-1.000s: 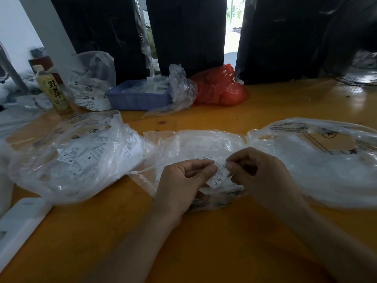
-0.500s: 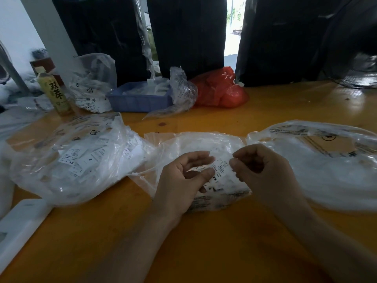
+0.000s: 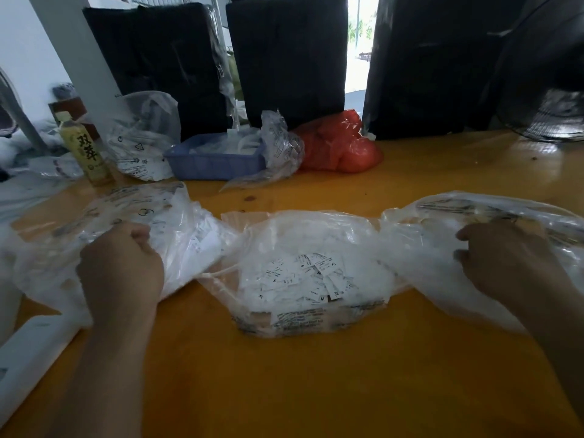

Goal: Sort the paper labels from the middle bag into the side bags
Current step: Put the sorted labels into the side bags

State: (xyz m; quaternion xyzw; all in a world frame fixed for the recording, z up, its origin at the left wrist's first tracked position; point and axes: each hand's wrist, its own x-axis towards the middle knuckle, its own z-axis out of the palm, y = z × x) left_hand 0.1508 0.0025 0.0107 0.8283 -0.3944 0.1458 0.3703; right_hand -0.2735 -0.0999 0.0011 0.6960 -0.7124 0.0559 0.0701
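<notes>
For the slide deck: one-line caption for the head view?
Left hand at left bag, right hand at right bag; labels wait between.

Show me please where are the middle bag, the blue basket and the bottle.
middle bag [image 3: 316,235], head view, on its clear upper plastic above the labels.
blue basket [image 3: 215,165], head view, on its front wall.
bottle [image 3: 87,150], head view, on its printed label.

left hand [image 3: 121,273]: leaves the middle bag [image 3: 309,248], now over the left bag [image 3: 104,216], fingers curled | right hand [image 3: 502,260]: now at the right bag [image 3: 474,210], fingers inside its mouth | label: no longer pinched between the hands | labels [image 3: 303,279] in middle bag: uncovered
</notes>
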